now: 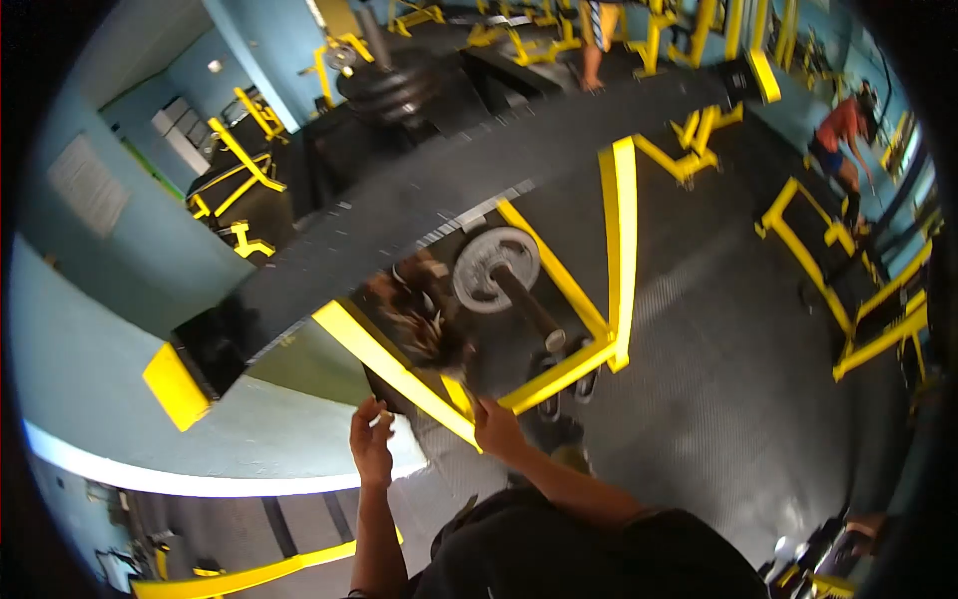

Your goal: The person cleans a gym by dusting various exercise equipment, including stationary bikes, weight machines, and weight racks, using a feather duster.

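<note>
Gym interior, viewed from above; clock directions are read from the middle of the view unless stated otherwise. The feather duster [427, 319], brown and blurred, is just off the middle toward 8 o'clock, below a long black beam [459, 172]. Whether its feathers touch the beam cannot be told. The right grip [501, 431], at 6 o'clock, is closed around the duster's handle, the feathers pointing away toward 11 o'clock from the hand. The left grip [372, 449], at 7 o'clock, is raised and loosely spread, its fingers half curled, apart from the duster.

The beam runs obliquely from between 8 and 9 o'clock to nearly 2 o'clock and bears a yellow cap at each end. Beneath it stands a yellow frame [622, 250]. At the duster's 2 o'clock, a grey weight plate [496, 270] sits on a bar [524, 302]. Dark plates [394, 95] are stacked beyond the beam at 11 o'clock. A person in a red top [846, 130] appears at 2 o'clock; the legs of another person [595, 50] show at 1 o'clock. Ribbed black flooring [709, 329] extends toward 3 o'clock.
</note>
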`<action>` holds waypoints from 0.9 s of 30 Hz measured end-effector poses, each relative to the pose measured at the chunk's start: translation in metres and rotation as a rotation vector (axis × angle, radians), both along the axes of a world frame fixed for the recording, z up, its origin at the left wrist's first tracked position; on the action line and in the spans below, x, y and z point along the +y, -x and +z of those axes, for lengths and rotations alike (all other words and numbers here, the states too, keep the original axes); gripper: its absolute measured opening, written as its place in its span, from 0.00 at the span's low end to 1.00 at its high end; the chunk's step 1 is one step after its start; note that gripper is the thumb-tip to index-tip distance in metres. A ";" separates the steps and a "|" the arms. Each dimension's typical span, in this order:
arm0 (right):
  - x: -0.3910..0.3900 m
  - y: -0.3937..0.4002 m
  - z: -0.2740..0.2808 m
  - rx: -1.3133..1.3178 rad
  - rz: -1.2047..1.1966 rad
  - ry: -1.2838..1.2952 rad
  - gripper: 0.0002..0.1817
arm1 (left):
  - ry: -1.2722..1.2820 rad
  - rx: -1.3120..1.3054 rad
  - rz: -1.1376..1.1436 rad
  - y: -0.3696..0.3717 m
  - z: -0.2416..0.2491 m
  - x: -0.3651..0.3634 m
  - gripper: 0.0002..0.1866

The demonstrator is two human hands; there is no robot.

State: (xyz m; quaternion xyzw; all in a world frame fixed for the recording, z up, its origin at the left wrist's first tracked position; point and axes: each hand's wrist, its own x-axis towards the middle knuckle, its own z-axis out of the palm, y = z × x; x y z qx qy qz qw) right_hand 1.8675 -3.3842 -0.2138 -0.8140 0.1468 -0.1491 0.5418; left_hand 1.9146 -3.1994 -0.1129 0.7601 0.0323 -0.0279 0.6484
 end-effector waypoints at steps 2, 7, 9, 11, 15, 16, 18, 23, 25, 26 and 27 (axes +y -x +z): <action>0.002 -0.012 0.015 -0.073 0.065 -0.052 0.08 | 0.002 0.009 0.014 -0.002 0.000 -0.003 0.22; 0.012 -0.027 0.034 0.043 0.135 -0.117 0.10 | -0.058 0.025 -0.083 -0.010 0.017 -0.015 0.18; 0.018 -0.025 0.035 -0.079 0.111 -0.156 0.09 | -0.104 0.035 -0.091 -0.011 0.020 -0.017 0.18; 0.023 -0.027 0.036 -0.125 0.101 -0.144 0.09 | -0.133 0.037 -0.093 -0.014 0.016 -0.014 0.19; 0.033 -0.041 0.010 0.145 0.202 -0.042 0.10 | -0.114 0.047 -0.074 -0.008 0.016 -0.012 0.19; 0.030 -0.040 -0.004 0.201 0.223 0.068 0.10 | -0.091 0.036 -0.071 -0.009 0.018 -0.012 0.20; 0.016 -0.008 -0.038 0.144 0.425 0.415 0.11 | -0.102 0.005 -0.057 -0.008 0.021 -0.005 0.20; -0.039 0.106 -0.002 0.163 0.124 0.069 0.09 | -0.078 -0.031 0.071 -0.004 0.018 0.034 0.20; -0.049 0.122 0.019 0.102 0.173 0.060 0.09 | -0.016 -0.015 0.114 -0.001 0.013 0.042 0.21; -0.052 0.123 0.036 0.078 0.250 0.162 0.09 | 0.029 0.010 0.120 0.000 0.010 0.044 0.21; -0.054 0.122 0.045 0.054 0.325 0.265 0.09 | 0.044 0.019 0.168 0.001 0.005 0.046 0.23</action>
